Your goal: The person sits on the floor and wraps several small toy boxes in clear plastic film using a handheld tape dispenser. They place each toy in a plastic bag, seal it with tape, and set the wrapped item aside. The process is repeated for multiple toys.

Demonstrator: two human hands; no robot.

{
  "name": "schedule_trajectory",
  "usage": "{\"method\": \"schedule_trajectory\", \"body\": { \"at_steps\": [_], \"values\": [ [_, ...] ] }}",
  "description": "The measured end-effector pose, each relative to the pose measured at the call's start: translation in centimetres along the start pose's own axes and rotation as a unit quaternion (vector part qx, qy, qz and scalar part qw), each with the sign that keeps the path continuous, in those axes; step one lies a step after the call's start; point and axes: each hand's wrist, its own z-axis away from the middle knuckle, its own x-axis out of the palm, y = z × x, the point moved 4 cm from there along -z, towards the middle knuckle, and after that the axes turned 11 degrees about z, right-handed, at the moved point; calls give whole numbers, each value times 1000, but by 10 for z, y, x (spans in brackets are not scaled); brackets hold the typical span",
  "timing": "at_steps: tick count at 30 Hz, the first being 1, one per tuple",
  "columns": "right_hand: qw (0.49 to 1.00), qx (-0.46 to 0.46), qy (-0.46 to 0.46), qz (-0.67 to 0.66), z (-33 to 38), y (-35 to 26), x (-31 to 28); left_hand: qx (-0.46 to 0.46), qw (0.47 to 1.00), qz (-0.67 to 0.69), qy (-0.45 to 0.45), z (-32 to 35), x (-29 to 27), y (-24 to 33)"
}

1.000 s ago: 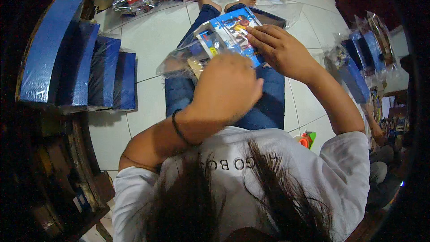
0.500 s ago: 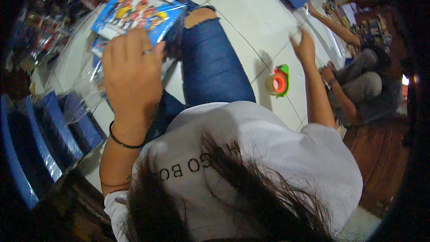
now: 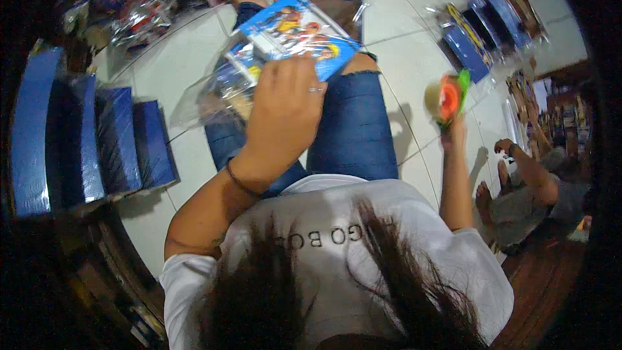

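My left hand [image 3: 285, 113] grips a flat blue picture box [image 3: 298, 32] that sits inside a clear plastic bag [image 3: 214, 91], holding it over my lap and blue jeans [image 3: 353, 129]. My right hand [image 3: 453, 126] is raised out to the right, closed around an orange and green tape dispenser [image 3: 450, 97] with a roll of tape. The dispenser hangs above the white tiled floor [image 3: 402, 45], apart from the box.
Several dark blue boxes [image 3: 84, 136] stand in a row on the floor at my left. More bagged blue boxes [image 3: 479, 32] lie at the upper right. Bagged items [image 3: 129, 13] are piled at the upper left. Another person [image 3: 531, 181] sits on the floor at the right.
My right hand has picked the tape dispenser up off the floor and lifted it. My left hand still holds the bagged box on my lap.
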Motion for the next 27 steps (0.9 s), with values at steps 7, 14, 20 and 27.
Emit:
{"method": "schedule_trajectory", "body": {
  "at_steps": [7, 14, 20, 27],
  "values": [
    [781, -510, -275, 234, 80, -286, 272, 10, 1000, -15, 7, 9, 4, -1],
    [517, -432, -350, 651, 117, -299, 428, 43, 996, -66, 42, 13, 6, -6],
    [368, -476, -356, 715, 100, -288, 449, 86, 987, -117, 67, 17, 6, -6],
    [305, -679, -331, 580, 138, -290, 387, 107, 985, -100, 95, 16, 9, -11]
  ]
}}
